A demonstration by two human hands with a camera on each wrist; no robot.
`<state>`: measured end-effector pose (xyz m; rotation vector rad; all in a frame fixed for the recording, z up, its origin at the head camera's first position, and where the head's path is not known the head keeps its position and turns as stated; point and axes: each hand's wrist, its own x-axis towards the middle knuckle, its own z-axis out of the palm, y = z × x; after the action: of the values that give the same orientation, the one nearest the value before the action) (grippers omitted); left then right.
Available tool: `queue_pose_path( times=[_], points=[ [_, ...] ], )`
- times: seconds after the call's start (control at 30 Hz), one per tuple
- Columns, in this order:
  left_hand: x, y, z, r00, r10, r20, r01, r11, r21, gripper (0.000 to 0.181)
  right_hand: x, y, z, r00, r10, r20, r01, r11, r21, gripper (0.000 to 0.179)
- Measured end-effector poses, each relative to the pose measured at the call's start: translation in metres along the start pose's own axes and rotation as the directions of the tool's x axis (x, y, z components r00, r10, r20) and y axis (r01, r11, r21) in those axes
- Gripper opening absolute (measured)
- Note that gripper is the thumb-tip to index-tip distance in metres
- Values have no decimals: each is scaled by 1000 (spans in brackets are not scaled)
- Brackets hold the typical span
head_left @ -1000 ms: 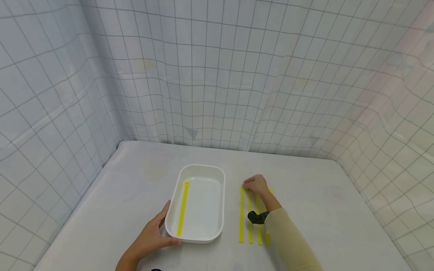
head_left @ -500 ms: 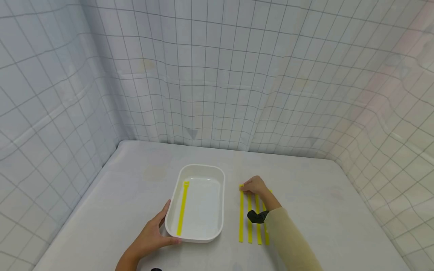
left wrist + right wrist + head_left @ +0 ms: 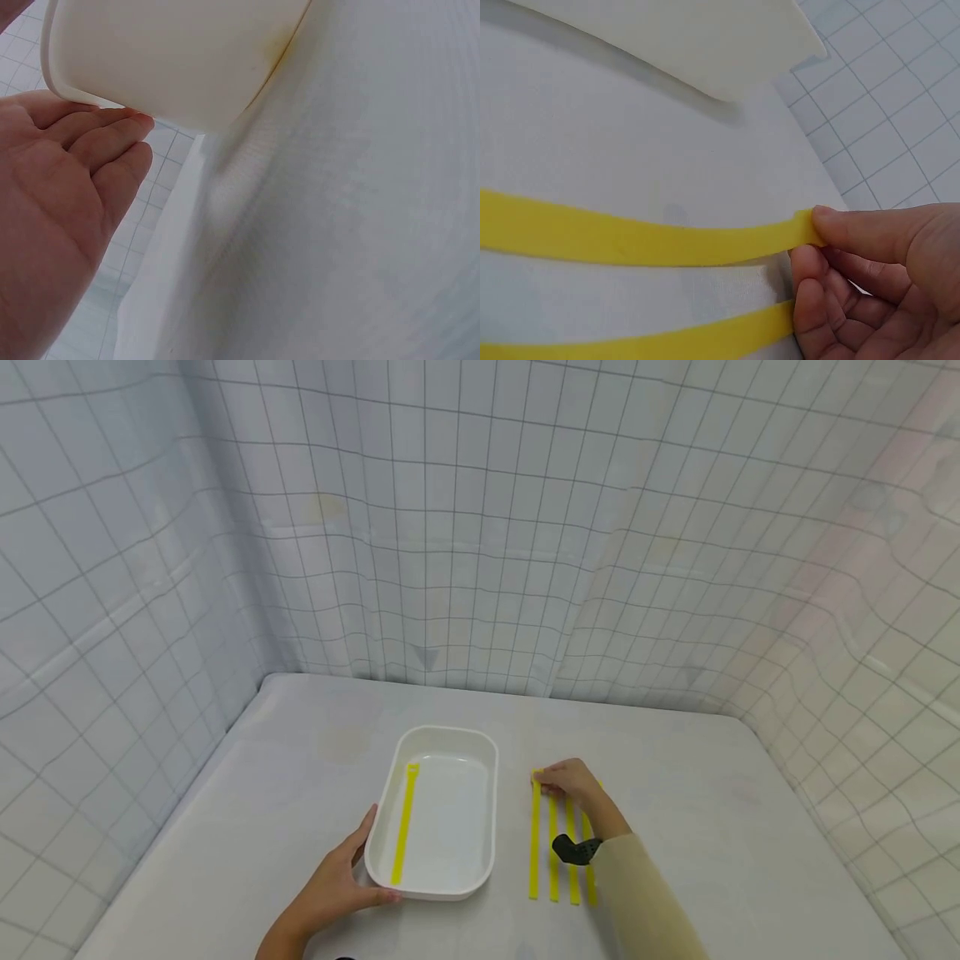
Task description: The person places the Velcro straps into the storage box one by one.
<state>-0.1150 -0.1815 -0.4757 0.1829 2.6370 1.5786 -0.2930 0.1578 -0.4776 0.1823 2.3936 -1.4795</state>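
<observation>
My left hand (image 3: 335, 881) holds the near left corner of a white tray (image 3: 492, 827), thumb on the near rim and fingers along the left side. In the left wrist view, its fingertips touch the tray wall (image 3: 172, 60) just under the rim. One yellow cable strap (image 3: 404, 827) with a slotted, wider head lies lengthwise inside the tray, towards its left. To the right of the tray, my right hand (image 3: 573, 779) pinches the far end of the leftmost yellow strap (image 3: 534, 843) between thumb and fingers. The right wrist view shows that end of the strap (image 3: 727, 244) bent up.
Several more yellow straps (image 3: 553, 860) lie side by side on the white-covered table (image 3: 697, 827), partly under my right hand and forearm. A black wrist piece (image 3: 573, 850) sits by the right sleeve (image 3: 641, 893). Grid-patterned white curtains (image 3: 480, 543) enclose the table's back and sides.
My right fingers have taken the leftmost strap's far end between them, and the hand has drawn back slightly towards me. The left hand and tray have stayed put.
</observation>
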Motion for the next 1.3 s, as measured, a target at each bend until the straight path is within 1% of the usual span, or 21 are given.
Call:
queue_pose_path(
  times=[0.2,0.3,0.53,0.77,0.87,1.0,1.3],
  points=[
    [-1,3,0,1000,-26,8,26,1000,-4,119,-9,-5,-3,999,-38,3,38,998,46,20],
    [-1,3,-1,1000,-27,10,27,1000,-8,119,-12,-6,-5,998,-56,-3,56,996,73,19],
    [-1,1,0,1000,-15,2,15,1000,-9,119,-19,-7,-6,998,-57,-2,57,991,122,21],
    [-2,0,0,1000,9,-1,-9,1000,-10,117,-31,-10,-10,992,-129,6,125,973,196,27],
    [-2,0,-1,1000,13,-2,-13,1000,-6,117,-34,-11,-11,991,-137,9,132,970,202,28],
    [-2,0,-1,1000,1,-2,-1,1000,-4,118,-36,-11,-12,991,-135,15,129,969,213,26],
    [-1,0,-1,1000,-1,6,1,1000,-18,118,-50,-16,-15,984,-180,16,173,962,210,25]
  ],
)
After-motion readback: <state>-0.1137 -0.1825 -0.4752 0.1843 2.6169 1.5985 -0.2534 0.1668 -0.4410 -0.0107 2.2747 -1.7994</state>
